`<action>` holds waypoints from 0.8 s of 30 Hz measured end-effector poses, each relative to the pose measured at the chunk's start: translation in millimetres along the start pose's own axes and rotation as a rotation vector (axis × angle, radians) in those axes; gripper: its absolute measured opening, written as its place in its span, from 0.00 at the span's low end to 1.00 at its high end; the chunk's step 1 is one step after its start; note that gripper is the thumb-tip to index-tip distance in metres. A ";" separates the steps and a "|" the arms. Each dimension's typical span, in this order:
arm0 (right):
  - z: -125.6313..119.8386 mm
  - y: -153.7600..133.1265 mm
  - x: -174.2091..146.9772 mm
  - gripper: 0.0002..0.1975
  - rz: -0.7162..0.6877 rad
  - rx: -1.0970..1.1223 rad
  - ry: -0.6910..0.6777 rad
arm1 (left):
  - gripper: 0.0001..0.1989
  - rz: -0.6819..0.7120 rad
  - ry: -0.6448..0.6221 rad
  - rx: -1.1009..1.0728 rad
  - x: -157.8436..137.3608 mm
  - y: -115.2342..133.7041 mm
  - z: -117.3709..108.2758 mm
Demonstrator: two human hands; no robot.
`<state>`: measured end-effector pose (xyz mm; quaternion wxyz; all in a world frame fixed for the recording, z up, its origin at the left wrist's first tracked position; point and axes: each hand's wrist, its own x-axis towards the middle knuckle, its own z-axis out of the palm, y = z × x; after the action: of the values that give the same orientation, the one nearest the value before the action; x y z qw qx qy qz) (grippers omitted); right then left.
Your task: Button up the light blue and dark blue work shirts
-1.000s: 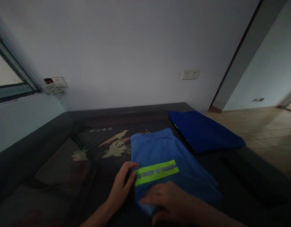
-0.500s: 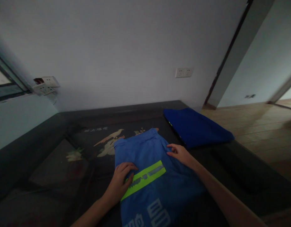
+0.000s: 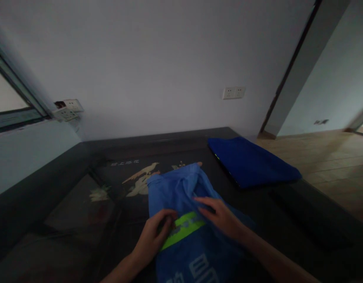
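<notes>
A blue work jacket (image 3: 169,192) with a yellow-green reflective strip and pale printed characters lies folded on the dark table. At the left end of the strip, my left hand (image 3: 153,232) rests on the cloth with its fingers curled and thumb close to them, pinching at the fabric. My right hand (image 3: 219,218) is on the right part of the jacket, just beyond the strip's right end. Its thumb and forefinger hold a gathered bit of cloth, and creases run from there up toward the top hem.
A darker blue folded cloth (image 3: 252,163) lies at the table's right side. The glossy dark table (image 3: 116,147) carries a bird and flower picture. Wall sockets (image 3: 233,92) sit on the wall behind. A dark flat object (image 3: 308,216) lies near the right edge.
My right hand has moved left and toward me, dragging the jacket's right side into folds over the strip's right end. My left hand has stayed near the strip, its fingers more curled.
</notes>
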<state>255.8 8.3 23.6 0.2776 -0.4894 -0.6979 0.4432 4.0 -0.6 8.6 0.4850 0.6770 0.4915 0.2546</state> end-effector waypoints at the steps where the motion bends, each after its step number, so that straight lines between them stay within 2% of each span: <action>1: 11.1 -10.2 -5.3 0.19 -0.097 -0.069 -0.073 | 0.19 -0.042 0.014 -0.058 -1.2 -0.5 -0.3; 3: 31.8 -24.9 -14.3 0.19 -0.266 -0.205 -0.289 | 0.27 -0.125 0.080 -0.144 -3.3 -3.1 -0.7; 5: 46.5 -31.3 -19.9 0.20 -0.375 -0.314 -0.471 | 0.30 -0.202 0.132 -0.191 -4.9 -5.9 -0.2; 7: 52.2 -32.2 -21.8 0.21 -0.410 -0.340 -0.559 | 0.28 -0.258 0.131 -0.247 -5.6 -7.3 1.4; 9: 48.9 -31.4 -20.4 0.20 -0.397 -0.244 -0.584 | 0.23 -0.285 0.137 -0.314 -5.3 -7.9 3.6; 11: 38.3 -29.7 -16.1 0.16 -0.347 -0.086 -0.519 | 0.20 -0.291 0.177 -0.355 -4.5 -8.8 5.4; 14: 13.3 -17.6 -5.0 0.16 -0.194 0.018 -0.223 | 0.16 -0.281 0.223 -0.353 -4.1 -11.0 6.5; 16: -6.0 2.3 3.7 0.15 -0.084 -0.086 0.039 | 0.15 -0.275 0.234 -0.340 -4.6 -12.6 6.3; 18: -23.4 30.0 11.6 0.15 -0.001 -0.274 0.242 | 0.14 -0.274 0.240 -0.337 -5.2 -14.3 6.1; 20: -35.8 58.2 18.6 0.20 0.099 -0.418 0.315 | 0.14 -0.269 0.261 -0.338 -4.9 -15.9 6.0; 24: -40.8 87.8 41.4 0.28 0.213 -0.500 0.233 | 0.13 -0.218 0.266 -0.309 -0.9 -14.7 7.4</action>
<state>312.5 72.1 -38.0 0.1785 -0.6607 -0.6935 0.2252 3.6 -3.7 -7.6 0.5382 0.4982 0.5766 0.3600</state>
